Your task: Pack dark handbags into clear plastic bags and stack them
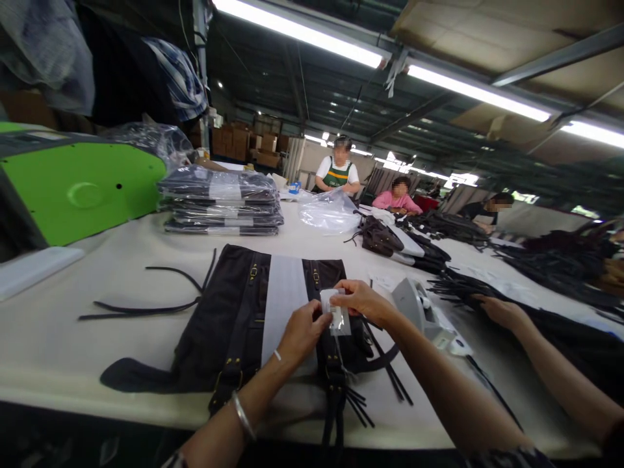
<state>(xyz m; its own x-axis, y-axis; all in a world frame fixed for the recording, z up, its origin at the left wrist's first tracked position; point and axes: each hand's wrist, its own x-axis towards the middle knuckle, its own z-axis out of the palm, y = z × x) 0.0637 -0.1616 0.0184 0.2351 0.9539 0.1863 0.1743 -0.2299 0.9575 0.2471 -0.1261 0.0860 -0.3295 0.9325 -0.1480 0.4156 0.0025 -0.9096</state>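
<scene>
A black garment (219,318) with straps, brass-coloured buckles and loose cords lies on the table in front of me. Down its middle runs a white paper strip (284,292). Over the garment's right side, both my hands meet at a white tag (327,298) with a small clear plastic bag (342,324) beside it. My left hand (301,333) pinches the tag's lower left edge between thumb and fingers. From the right, my right hand (361,302) grips the tag's upper part, its fingertips partly overlapping it.
Folded garments in clear plastic (219,201) are stacked at the back left, near a green machine (88,188). A grey-white device (414,305) stands right of my arm. A co-worker's hand (502,312) rests on black garments at right. Several people sit or stand across the table.
</scene>
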